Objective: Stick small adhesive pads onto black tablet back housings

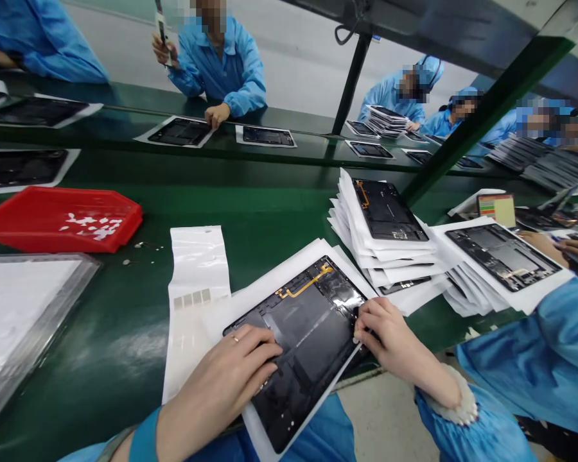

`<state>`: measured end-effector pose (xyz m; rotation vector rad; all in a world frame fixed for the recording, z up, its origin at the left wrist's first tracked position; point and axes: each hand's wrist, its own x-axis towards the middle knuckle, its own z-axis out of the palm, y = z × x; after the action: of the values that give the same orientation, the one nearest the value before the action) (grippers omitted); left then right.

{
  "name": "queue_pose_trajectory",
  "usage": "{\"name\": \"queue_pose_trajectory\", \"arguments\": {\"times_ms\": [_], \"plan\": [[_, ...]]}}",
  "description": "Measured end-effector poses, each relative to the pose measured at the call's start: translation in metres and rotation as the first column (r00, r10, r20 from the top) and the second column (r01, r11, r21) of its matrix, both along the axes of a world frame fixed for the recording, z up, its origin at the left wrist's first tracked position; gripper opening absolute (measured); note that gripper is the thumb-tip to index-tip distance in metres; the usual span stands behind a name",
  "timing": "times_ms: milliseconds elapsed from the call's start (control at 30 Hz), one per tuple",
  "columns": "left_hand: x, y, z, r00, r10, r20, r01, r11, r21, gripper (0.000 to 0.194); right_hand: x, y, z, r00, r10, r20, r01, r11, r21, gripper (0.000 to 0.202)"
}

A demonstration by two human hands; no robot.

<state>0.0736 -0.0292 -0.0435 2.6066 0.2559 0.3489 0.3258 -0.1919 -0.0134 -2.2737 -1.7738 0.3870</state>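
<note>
A black tablet back housing (298,340) with an orange flex cable (308,283) lies tilted on white paper (264,282) at the front edge of the bench. My left hand (236,366) rests on the housing's left side, fingers stretched over it, a ring on one finger. At the right edge of the housing, my right hand (380,327) has thumb and fingertips pinched together; whatever is between them is too small to make out. Left of the housing lies a white backing sheet (200,263) with a row of small grey stickers (192,298).
A red bin (120,234) holds small white pieces. A clear-edged sheet (24,314) lies at left. Stacked housings between papers (366,256) stand at right, beside another housing (503,256) and a neighbour's sleeve (534,353). A green post (481,122) slants overhead. Co-workers sit opposite.
</note>
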Motion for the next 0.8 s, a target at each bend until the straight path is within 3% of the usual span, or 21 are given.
{"name": "queue_pose_trajectory", "arguments": {"times_ms": [267, 367, 500, 633, 800], "plan": [[-0.007, 0.007, 0.002, 1.0, -0.023, 0.011, 0.023, 1.0, -0.002, 0.023, -0.008, 0.002, 0.001, 0.947, 0.032, 0.319, -0.024, 0.999, -0.029, 0.01], [-0.022, 0.018, 0.002, 0.999, -0.043, -0.005, 0.043, 0.999, 0.033, 0.026, 0.01, -0.003, -0.001, 0.977, -0.051, 0.209, 0.043, 0.998, 0.044, 0.013], [-0.036, 0.033, -0.001, 0.998, -0.043, -0.042, 0.047, 0.994, 0.099, 0.027, 0.043, -0.004, -0.01, 0.95, -0.304, 0.072, 0.284, 0.937, 0.204, 0.022], [-0.034, 0.038, -0.007, 0.998, -0.057, -0.011, 0.058, 0.998, 0.038, 0.027, 0.051, 0.009, -0.018, 0.953, -0.297, -0.062, 0.301, 0.95, 0.087, 0.024], [-0.031, 0.037, -0.012, 0.994, -0.081, 0.068, 0.079, 0.996, 0.034, 0.026, 0.042, 0.019, -0.019, 0.942, -0.316, -0.115, 0.328, 0.939, 0.106, 0.023]]}}
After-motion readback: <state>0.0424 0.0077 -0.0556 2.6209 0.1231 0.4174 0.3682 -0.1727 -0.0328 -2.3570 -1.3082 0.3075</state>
